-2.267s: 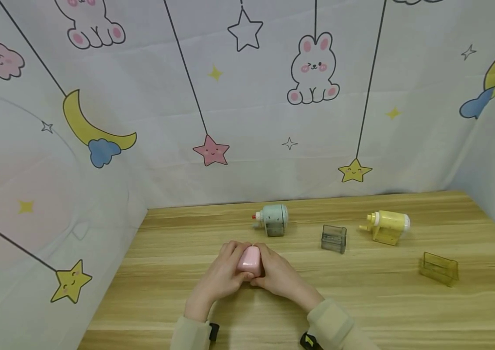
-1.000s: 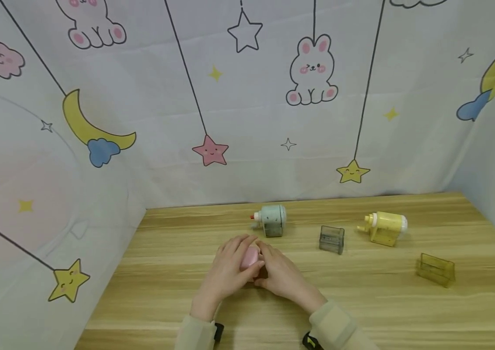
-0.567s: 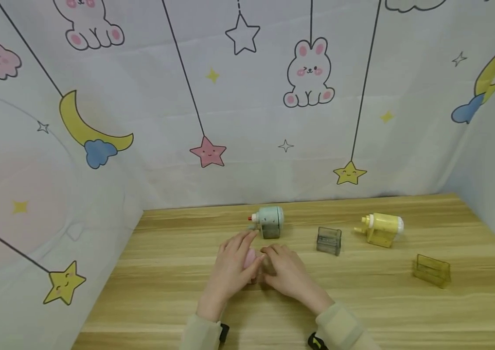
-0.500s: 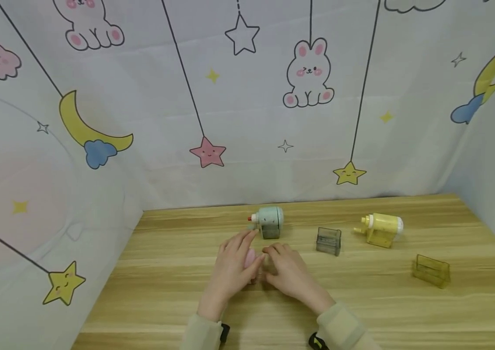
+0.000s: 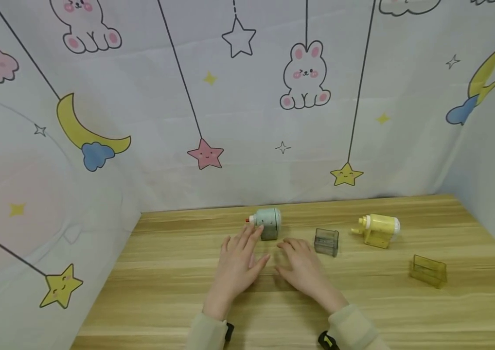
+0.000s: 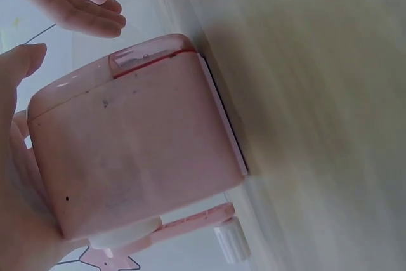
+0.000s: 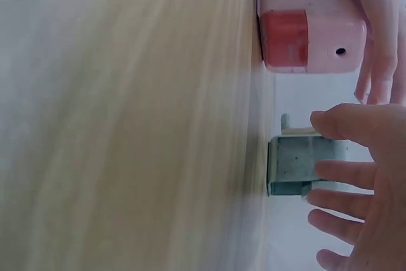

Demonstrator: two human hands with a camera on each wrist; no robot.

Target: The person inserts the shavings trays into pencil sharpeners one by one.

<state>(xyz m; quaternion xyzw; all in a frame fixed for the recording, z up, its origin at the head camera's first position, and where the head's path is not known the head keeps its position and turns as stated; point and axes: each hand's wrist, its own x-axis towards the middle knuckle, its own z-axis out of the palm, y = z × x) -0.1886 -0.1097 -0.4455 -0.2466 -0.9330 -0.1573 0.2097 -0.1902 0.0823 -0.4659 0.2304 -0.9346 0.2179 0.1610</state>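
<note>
Booth-like setting: wood-grain tabletop (image 5: 278,311), cartoon-printed cloth (image 5: 252,107)

The pink crank pencil sharpener (image 6: 136,138) stands upright on the wooden table (image 5: 164,291), under the left hand (image 5: 236,264). One end has a small round hole (image 7: 340,51) up high and a red drawer (image 7: 285,38) tucked in below. Its handle (image 6: 193,218) has a white knob (image 6: 232,240).

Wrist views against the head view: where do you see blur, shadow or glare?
Left wrist: blurry tabletop, soft shadow beside the pink sharpener, small highlights on its upper edge; right wrist: tabletop grain smeared and soft; head: fairly even light, printed backdrop clear.
</note>
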